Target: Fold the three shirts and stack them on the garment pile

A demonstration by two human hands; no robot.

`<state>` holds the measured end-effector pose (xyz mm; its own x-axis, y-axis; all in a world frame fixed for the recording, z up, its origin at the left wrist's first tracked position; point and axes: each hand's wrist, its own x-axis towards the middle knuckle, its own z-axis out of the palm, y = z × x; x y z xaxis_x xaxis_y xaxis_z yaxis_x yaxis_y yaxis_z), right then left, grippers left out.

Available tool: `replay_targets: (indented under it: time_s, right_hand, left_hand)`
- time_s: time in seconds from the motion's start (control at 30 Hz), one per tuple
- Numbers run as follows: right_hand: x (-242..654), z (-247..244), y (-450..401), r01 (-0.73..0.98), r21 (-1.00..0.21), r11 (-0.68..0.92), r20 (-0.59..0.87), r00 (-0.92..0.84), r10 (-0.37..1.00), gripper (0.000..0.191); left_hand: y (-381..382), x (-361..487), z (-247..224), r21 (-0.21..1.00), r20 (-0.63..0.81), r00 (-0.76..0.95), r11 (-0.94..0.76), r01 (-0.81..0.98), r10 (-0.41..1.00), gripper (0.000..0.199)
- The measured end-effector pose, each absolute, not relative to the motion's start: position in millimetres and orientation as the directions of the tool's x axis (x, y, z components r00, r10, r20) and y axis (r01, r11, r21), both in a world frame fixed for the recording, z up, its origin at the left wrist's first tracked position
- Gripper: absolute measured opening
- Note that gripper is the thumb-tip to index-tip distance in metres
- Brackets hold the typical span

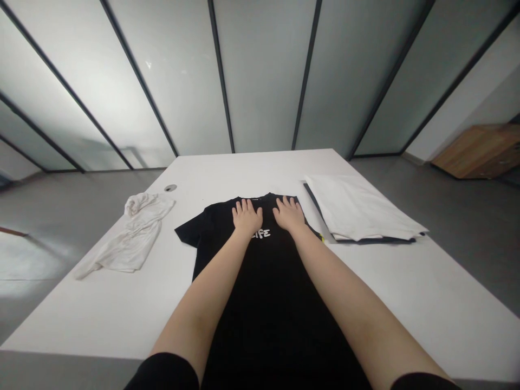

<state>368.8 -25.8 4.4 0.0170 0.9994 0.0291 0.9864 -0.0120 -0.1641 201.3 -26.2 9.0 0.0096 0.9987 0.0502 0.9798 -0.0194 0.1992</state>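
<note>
A black T-shirt point(215, 244) with white lettering point(261, 233) lies flat on a white table point(101, 309), its collar pointing away from me. My left hand point(247, 216) presses palm-down on the chest, just left of the lettering. My right hand point(289, 214) rests the same way on the chest to the right, with its fingers spread. Neither hand grips the cloth. My forearms cover much of the shirt's lower body.
A crumpled white cloth point(134, 233) lies to the left of the shirt. A folded stack of white and dark garments point(357, 208) sits to the right. The table has a round cable grommet point(170, 188) near its far left edge. Frosted glass panels stand beyond it.
</note>
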Motion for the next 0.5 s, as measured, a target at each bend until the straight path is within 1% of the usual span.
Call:
replay_targets:
  time_s: [0.03,0.13,0.2,0.3,0.4,0.5]
  right_hand:
    - [368,4,-25,0.986,-0.165,-0.02,0.012,0.022,1.0,0.064]
    - [368,4,-23,0.985,-0.172,-0.031,-0.021,0.028,0.999,0.067]
    - [367,4,-22,0.984,-0.173,-0.039,-0.034,0.034,0.999,0.067]
    - [366,5,-20,0.983,-0.174,-0.055,-0.048,0.047,0.998,0.069]
    - [366,7,-17,0.982,-0.179,-0.067,-0.06,0.057,0.997,0.069]
    - [367,11,-11,0.981,-0.182,-0.074,-0.074,0.062,0.995,0.069]
  left_hand:
    - [-23,190,9,0.189,0.06,0.019,-0.03,0.982,0.998,0.078]
    - [-19,158,9,0.162,0.07,0.128,-0.138,0.977,0.989,0.079]
    - [-19,143,7,0.149,0.072,0.1,-0.11,0.983,0.992,0.079]
    - [-18,130,5,0.131,0.075,-0.017,0.007,0.991,0.997,0.078]
    - [-12,129,5,0.125,0.072,-0.015,0.006,0.992,0.997,0.077]
    - [-2,131,8,0.132,0.04,0.003,-0.009,0.991,0.999,0.076]
